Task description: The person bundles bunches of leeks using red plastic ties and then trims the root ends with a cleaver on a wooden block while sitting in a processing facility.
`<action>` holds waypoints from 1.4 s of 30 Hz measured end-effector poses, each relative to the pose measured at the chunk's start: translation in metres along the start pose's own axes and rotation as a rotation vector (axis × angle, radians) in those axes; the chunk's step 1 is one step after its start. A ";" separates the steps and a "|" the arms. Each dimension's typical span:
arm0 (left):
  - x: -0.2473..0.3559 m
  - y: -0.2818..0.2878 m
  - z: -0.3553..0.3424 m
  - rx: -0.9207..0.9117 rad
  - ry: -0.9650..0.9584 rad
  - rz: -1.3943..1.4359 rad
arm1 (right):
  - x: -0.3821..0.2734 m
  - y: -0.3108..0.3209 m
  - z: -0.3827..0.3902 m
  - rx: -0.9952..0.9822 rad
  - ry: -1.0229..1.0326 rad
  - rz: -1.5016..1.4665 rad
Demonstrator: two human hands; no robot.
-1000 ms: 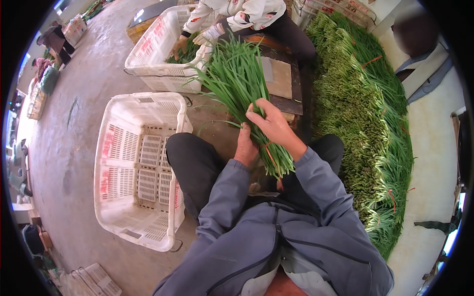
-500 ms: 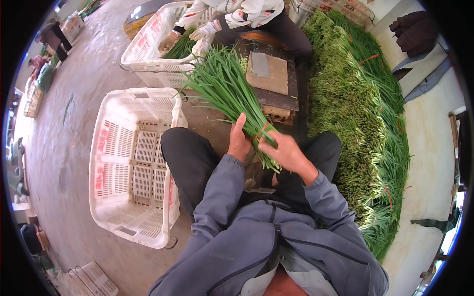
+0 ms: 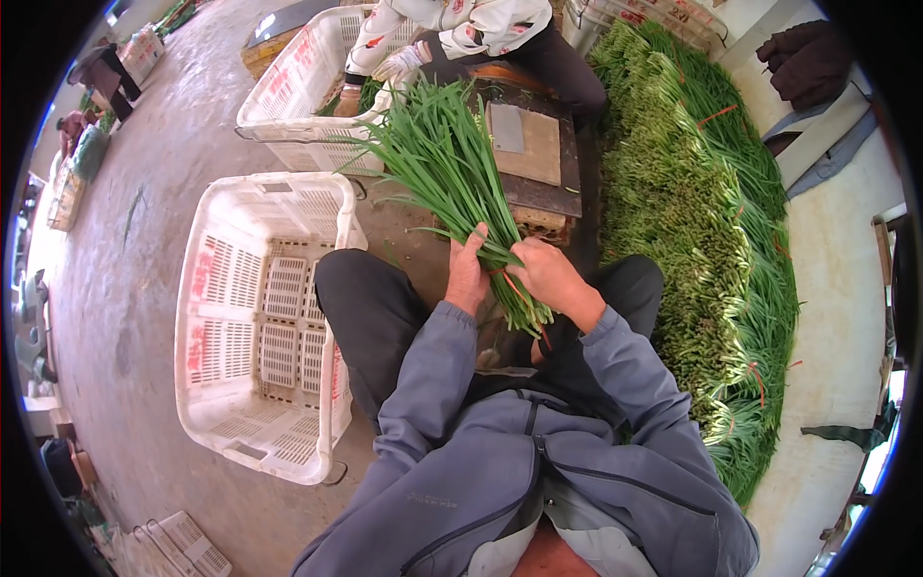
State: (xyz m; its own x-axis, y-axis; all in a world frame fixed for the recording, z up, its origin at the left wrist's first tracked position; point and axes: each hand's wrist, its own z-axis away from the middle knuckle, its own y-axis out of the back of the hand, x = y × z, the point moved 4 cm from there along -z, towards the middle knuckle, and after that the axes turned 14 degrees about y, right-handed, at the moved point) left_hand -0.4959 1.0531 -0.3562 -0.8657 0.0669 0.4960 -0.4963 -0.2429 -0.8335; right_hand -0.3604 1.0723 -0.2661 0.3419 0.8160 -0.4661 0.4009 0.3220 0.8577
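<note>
A bunch of long green leafy stems (image 3: 433,144) lies slanted between my knees, its pale cut ends pointing down toward me and a reddish band around the lower part. My left hand (image 3: 468,264) is closed on the bunch from the left side, thumb along the stems. My right hand (image 3: 548,279) grips it from the right at the band, with a reddish strand showing under the fingers. Just left of my left knee stands an empty-looking white plastic crate (image 3: 200,317) with slotted sides.
A co-worker in a white jacket (image 3: 490,29) handles greens in another crate (image 3: 279,115). A low platform with a board (image 3: 529,159) stands ahead. A long pile of banded greens (image 3: 692,250) lines my right, beside a wall with dark clothing (image 3: 803,67). Other workers (image 3: 106,72) are far left.
The bunch swung up-left and down toward my lap. My right hand moved down to the band, then slightly up into a grip there. The co-worker's hands shifted within their crate.
</note>
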 end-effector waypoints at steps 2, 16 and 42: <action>-0.001 -0.004 0.000 -0.001 0.015 0.011 | 0.001 0.000 0.000 -0.075 0.040 -0.056; 0.005 0.001 0.000 -0.035 -0.001 0.104 | -0.065 -0.013 0.014 -0.360 0.181 -0.481; -0.008 -0.008 0.005 -0.061 0.046 -0.103 | 0.013 0.042 -0.044 0.399 -0.288 -0.501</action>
State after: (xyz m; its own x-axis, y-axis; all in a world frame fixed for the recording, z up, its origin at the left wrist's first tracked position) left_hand -0.4846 1.0497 -0.3519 -0.8115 0.1334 0.5690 -0.5843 -0.1737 -0.7927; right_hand -0.3772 1.1173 -0.2265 0.2240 0.4377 -0.8708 0.8314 0.3803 0.4051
